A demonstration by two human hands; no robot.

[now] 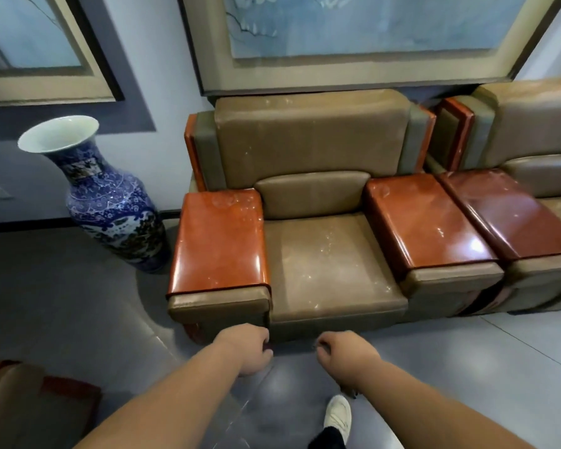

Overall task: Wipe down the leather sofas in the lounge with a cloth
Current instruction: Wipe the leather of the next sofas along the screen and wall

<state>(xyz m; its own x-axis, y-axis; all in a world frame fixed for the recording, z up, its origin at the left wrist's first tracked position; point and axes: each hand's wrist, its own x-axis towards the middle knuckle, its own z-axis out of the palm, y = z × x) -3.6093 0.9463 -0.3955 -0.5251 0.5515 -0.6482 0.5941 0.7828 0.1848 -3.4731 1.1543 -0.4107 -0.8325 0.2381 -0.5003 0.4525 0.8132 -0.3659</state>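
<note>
Two brown leather sofas stand by the wall. The near sofa (321, 264) is right in front of the person, and the second sofa (531, 150) sits just beside it on the right. The near one has shiny red wood armrests (219, 241) on both sides. Its seat has pale spots and smears on it, so I think it has not been wiped yet.

A big blue and white vase (107, 196) stands on the grey floor (62, 303), near the left armrest. A large framed picture (363, 37) hangs on the wall above.

Both arms reach out toward the front of the near sofa. The left hand (248, 348) has its fingers curled under. The right hand (344, 351) is curled the same way. I cannot tell if either hand holds anything. No cloth shows anywhere.

This looks like the very start of the job, with the person just walking up. Next, the person needs a cloth in one hand and must lay it flat on the seat or the back.
</note>
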